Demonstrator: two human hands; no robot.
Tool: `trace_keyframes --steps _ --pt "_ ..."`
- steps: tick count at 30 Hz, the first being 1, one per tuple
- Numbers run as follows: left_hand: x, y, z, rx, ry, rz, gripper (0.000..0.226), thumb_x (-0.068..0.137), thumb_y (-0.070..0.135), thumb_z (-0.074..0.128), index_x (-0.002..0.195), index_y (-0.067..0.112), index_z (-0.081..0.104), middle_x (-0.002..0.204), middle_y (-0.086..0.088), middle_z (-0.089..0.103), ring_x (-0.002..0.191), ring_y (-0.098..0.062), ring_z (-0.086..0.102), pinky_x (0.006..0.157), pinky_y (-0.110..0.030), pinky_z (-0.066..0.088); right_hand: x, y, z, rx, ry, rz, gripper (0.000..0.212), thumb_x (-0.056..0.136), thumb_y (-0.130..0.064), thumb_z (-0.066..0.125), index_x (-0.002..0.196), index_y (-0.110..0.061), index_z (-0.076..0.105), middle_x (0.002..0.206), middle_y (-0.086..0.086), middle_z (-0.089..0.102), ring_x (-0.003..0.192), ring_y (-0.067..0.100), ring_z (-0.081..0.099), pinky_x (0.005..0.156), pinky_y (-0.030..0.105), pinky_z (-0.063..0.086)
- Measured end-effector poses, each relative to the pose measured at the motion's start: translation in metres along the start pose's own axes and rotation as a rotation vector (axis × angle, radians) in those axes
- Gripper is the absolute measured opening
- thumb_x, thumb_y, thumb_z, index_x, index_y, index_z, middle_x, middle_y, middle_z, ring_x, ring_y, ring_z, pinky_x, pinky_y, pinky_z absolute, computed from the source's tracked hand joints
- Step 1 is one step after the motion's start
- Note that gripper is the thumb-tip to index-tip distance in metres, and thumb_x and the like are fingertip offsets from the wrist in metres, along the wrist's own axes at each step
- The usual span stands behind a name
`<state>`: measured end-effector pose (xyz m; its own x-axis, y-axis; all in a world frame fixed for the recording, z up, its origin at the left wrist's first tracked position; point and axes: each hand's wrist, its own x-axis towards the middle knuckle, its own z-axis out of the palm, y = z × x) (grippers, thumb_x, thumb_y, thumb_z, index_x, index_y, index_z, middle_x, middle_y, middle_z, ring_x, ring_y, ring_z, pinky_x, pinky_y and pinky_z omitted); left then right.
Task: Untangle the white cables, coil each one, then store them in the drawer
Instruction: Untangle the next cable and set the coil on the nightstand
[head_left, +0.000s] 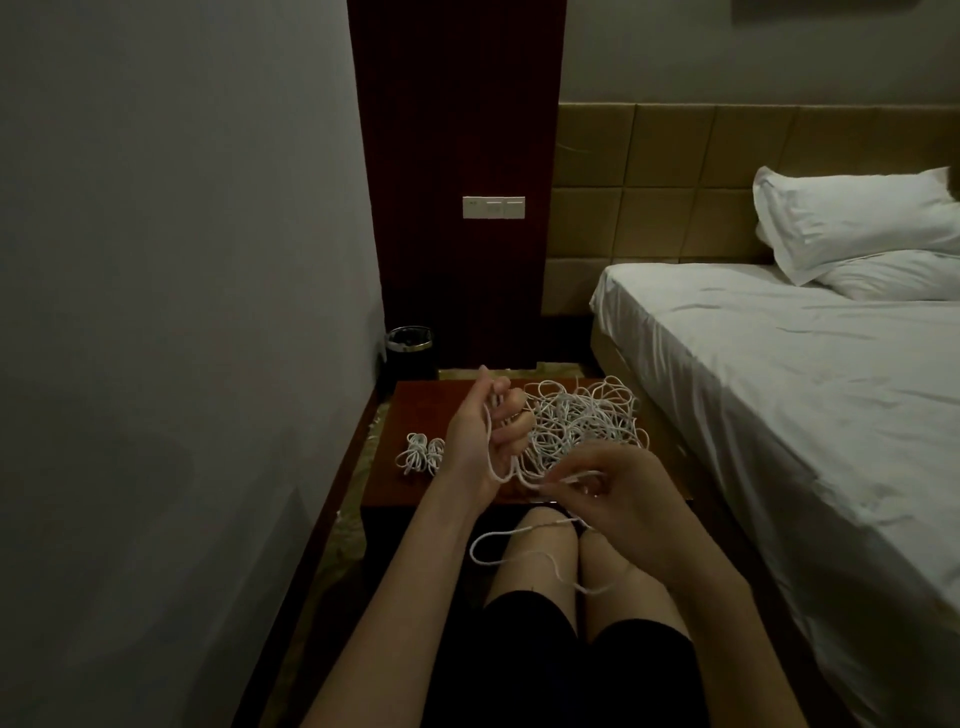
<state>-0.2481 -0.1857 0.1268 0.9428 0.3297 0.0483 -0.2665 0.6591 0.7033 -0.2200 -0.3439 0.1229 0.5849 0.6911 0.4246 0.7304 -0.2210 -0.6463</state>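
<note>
Obs.: our left hand (483, 431) is raised palm-up above the small wooden table (415, 483), fingers loosely curled, with a white cable (519, 478) looped around it and running down past the wrist. Our right hand (608, 493) sits lower and nearer, thumb and fingertips pinching the same cable just beside the left wrist. From that pinch a free length of cable (498, 540) droops across our bare knees and curls back in an open loop.

Behind both hands, the tangled pile of white cables (582, 415) lies on the far right part of the tabletop. Two small coiled bundles (421, 454) rest on the left part of the table, touching each other, apart from the tangle.

Surroundings: bed with white sheet (779, 389) to the right, two pillows (857, 228) at its head. A dark waste bin (410, 353) stands by the wall beyond the table. A switch panel (493, 207) is mounted on the dark wood column above. We cannot tell where the drawer is.
</note>
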Motion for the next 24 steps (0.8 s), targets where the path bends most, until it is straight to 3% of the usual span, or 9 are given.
trace_keyframes --steps 3,6,10,12,15,17,19,21,24 --pt "-0.002 -0.007 0.006 0.064 -0.005 -0.037 0.039 0.103 0.041 0.032 0.073 0.018 0.042 0.054 0.008 0.029 0.039 -0.003 0.025 0.038 -0.015 0.024 0.014 -0.017 0.003 -0.101 -0.149 -0.094 0.005 0.084 -0.025 0.072 0.084 -0.021 0.075 0.081 -0.011 0.068 0.078 0.002 0.060 0.073 0.016 0.047" --pt "-0.006 -0.010 0.009 0.126 0.020 -0.068 0.039 0.102 0.042 0.034 0.073 0.017 0.043 0.052 0.007 0.037 0.041 -0.006 0.033 0.041 -0.017 0.032 0.027 -0.020 0.005 -0.144 -0.167 -0.086 0.008 0.081 -0.025 0.075 0.087 -0.021 0.072 0.081 -0.015 0.067 0.077 -0.001 0.062 0.073 0.013 0.048" --pt "-0.010 -0.012 0.009 0.311 0.061 -0.133 0.051 0.100 0.042 0.044 0.060 0.016 0.061 0.048 0.004 0.053 0.043 -0.007 0.053 0.046 -0.020 0.044 0.031 -0.016 0.005 -0.112 -0.131 -0.049 0.035 0.072 -0.019 0.081 0.095 -0.018 0.055 0.081 -0.009 0.066 0.074 0.003 0.064 0.069 0.025 0.054" --pt "-0.011 -0.015 0.009 0.421 0.021 -0.176 0.056 0.100 0.043 0.044 0.054 0.018 0.064 0.050 0.004 0.058 0.047 -0.007 0.058 0.050 -0.021 0.046 0.032 -0.012 0.004 -0.134 -0.145 -0.055 0.035 0.071 -0.020 0.081 0.095 -0.014 0.056 0.084 -0.006 0.067 0.076 0.006 0.065 0.071 0.031 0.056" --pt "-0.013 -0.016 0.010 0.527 0.042 -0.196 0.047 0.099 0.046 0.042 0.086 0.010 0.069 0.080 -0.006 0.070 0.079 -0.016 0.069 0.076 -0.028 0.055 0.036 -0.006 0.002 -0.181 -0.193 -0.080 0.031 0.071 -0.025 0.082 0.089 -0.012 0.061 0.087 -0.004 0.067 0.080 0.009 0.064 0.076 0.035 0.055" --pt "-0.013 -0.015 0.011 0.543 0.061 -0.179 0.048 0.098 0.049 0.042 0.097 0.008 0.067 0.098 -0.013 0.066 0.098 -0.023 0.064 0.092 -0.035 0.049 0.038 -0.007 0.002 -0.138 -0.218 -0.089 0.032 0.072 -0.024 0.081 0.096 -0.012 0.063 0.091 -0.004 0.067 0.083 0.009 0.065 0.078 0.035 0.055" --pt "-0.012 -0.014 0.011 0.560 0.045 -0.181 0.048 0.099 0.049 0.041 0.097 0.009 0.067 0.095 -0.011 0.067 0.095 -0.022 0.063 0.086 -0.032 0.049 0.039 -0.010 0.000 -0.036 -0.273 -0.062 0.034 0.075 -0.018 0.079 0.105 -0.010 0.063 0.095 -0.002 0.068 0.087 0.010 0.066 0.081 0.034 0.056" --pt "-0.011 -0.011 0.011 0.572 0.016 -0.205 0.047 0.098 0.049 0.042 0.088 0.011 0.067 0.077 -0.005 0.067 0.075 -0.015 0.065 0.072 -0.028 0.049 0.039 -0.013 -0.007 0.085 -0.341 -0.011 0.029 0.079 -0.017 0.076 0.105 -0.009 0.063 0.097 0.002 0.069 0.091 0.013 0.067 0.086 0.038 0.056" --pt "-0.011 -0.005 0.005 0.490 -0.072 -0.242 0.045 0.096 0.050 0.044 0.084 0.014 0.067 0.059 0.001 0.058 0.044 -0.006 0.053 0.048 -0.018 0.041 0.036 -0.010 -0.022 0.188 -0.328 0.024 0.031 0.078 -0.035 0.073 0.100 -0.015 0.065 0.093 -0.001 0.069 0.081 0.013 0.068 0.075 0.036 0.058"
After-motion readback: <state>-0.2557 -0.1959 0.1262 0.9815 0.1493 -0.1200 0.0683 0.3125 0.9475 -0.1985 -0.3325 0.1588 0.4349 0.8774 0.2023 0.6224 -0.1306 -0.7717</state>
